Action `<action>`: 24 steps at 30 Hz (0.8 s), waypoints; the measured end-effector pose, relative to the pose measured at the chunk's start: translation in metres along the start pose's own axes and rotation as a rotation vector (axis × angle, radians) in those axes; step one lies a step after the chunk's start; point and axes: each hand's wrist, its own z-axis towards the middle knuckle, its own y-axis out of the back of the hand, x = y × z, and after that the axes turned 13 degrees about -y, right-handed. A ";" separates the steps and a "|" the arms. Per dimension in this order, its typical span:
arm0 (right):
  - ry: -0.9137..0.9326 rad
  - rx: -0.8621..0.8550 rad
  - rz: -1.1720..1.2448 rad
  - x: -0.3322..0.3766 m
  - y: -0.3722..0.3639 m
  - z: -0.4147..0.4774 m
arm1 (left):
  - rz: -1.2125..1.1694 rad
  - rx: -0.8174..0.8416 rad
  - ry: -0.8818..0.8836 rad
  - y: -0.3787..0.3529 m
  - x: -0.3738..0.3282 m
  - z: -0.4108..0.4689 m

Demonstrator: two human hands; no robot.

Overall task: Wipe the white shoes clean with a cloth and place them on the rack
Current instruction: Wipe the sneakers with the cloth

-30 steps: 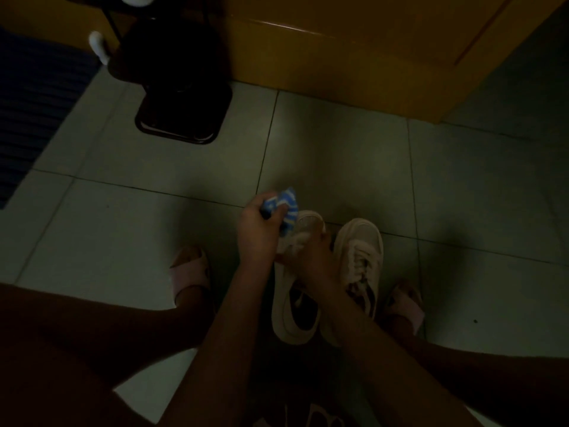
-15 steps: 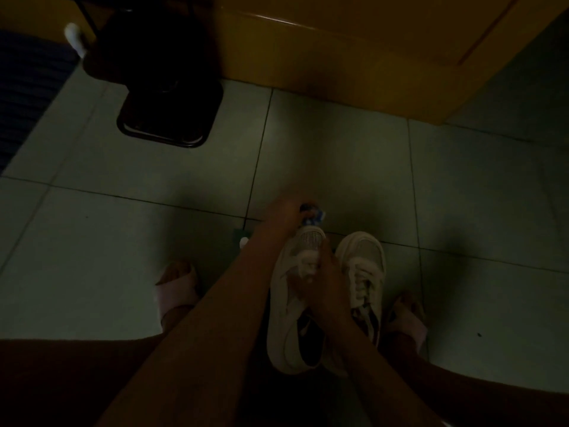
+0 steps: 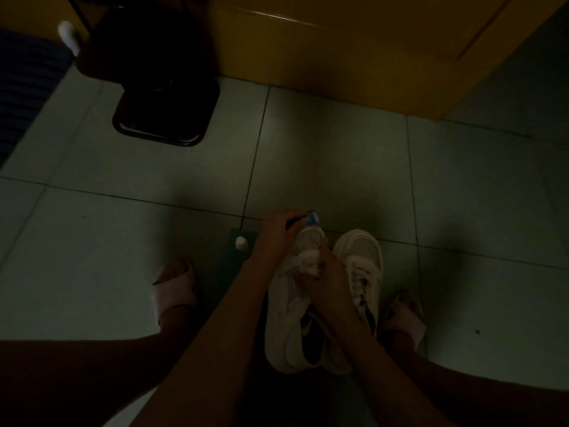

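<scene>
From here I see the tiled floor point(image 3: 338, 167) carrying the left white shoe point(image 3: 288, 312) and the right white shoe point(image 3: 361, 257) side by side. The right hand point(image 3: 328, 280) grips the left white shoe at its laces. The left hand point(image 3: 277, 234) pinches the blue-and-white cloth point(image 3: 312, 217) against that shoe's toe.

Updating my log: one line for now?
wiping | left hand holds blue-white cloth at toe of white laced shoe | right hand grips that shoe
</scene>
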 end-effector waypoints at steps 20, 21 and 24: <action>0.074 0.028 -0.152 -0.006 0.007 0.014 | 0.102 -0.261 0.166 -0.010 -0.002 -0.075; 0.076 0.030 -0.166 -0.006 0.006 0.014 | 0.123 -0.259 0.194 -0.013 -0.002 -0.079; 0.077 0.034 -0.181 -0.004 0.007 0.012 | 0.161 -0.270 0.207 -0.018 -0.002 -0.088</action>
